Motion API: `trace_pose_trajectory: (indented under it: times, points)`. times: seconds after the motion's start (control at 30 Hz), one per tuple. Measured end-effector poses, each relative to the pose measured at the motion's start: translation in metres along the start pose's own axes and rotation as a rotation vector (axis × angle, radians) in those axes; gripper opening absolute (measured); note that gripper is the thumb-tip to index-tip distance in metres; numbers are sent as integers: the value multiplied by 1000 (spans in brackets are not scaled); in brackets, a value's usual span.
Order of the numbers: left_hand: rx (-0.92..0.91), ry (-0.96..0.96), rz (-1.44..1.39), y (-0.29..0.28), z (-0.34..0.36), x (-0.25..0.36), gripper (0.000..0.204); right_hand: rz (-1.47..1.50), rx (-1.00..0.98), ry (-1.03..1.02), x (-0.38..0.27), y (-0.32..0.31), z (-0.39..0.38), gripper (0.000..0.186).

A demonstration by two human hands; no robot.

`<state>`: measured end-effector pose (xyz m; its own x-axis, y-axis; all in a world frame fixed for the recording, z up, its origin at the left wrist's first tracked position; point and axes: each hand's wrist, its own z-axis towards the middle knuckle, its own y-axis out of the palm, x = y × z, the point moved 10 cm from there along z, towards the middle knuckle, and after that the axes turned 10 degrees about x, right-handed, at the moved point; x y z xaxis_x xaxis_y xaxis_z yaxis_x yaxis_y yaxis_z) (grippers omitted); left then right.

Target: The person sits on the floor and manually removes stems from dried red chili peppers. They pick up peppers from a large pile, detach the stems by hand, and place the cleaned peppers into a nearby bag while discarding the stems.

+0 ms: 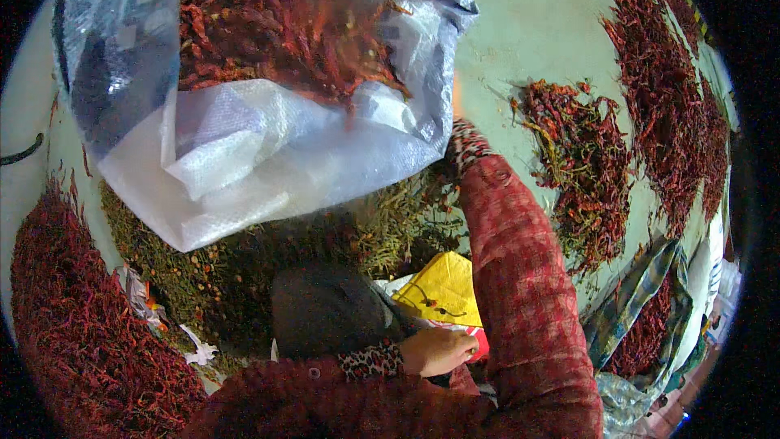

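A large white woven plastic bag (pixel 268 154) with a clear plastic side spreads across the top of the view, its mouth wide. Dried red chili peppers (pixel 268 24) fill it. My right arm stretches up along the bag's right edge. Only a sliver of my right hand (pixel 457 97) shows there, and its fingers are hidden behind the plastic. Low in the middle, my left hand (pixel 439 351) is curled closed beside a yellow and red packet (pixel 447 289) with a few small stems on it. What the left fingers hold, if anything, is hidden.
Under the bag lies a heap of greenish-brown stems (pixel 187 276). Dried chilies form a pile at left (pixel 89 333), a small mixed pile (pixel 581 171) and a long pile at far right (pixel 662 89). A checked sack of chilies (pixel 630 309) stands at lower right.
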<state>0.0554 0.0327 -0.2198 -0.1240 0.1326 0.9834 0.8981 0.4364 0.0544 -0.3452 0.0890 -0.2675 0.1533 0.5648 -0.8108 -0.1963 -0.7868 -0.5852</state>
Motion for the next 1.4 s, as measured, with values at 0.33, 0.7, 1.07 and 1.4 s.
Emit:
trace_pose_trajectory:
  times: [0.33,0.7,1.07,1.4]
  points:
    - [-6,-29,242,-32,1,10,25,-59,-238,-349,-64,30,-117,40]
    - [130,-15,410,-65,11,27,25,-20,107,-196,-31,-93,-182,35]
    - [275,-311,195,-82,11,30,25,-989,389,130,132,-306,-243,38]
    - [403,392,998,-136,211,127,20,-593,172,-72,74,-242,-294,38]
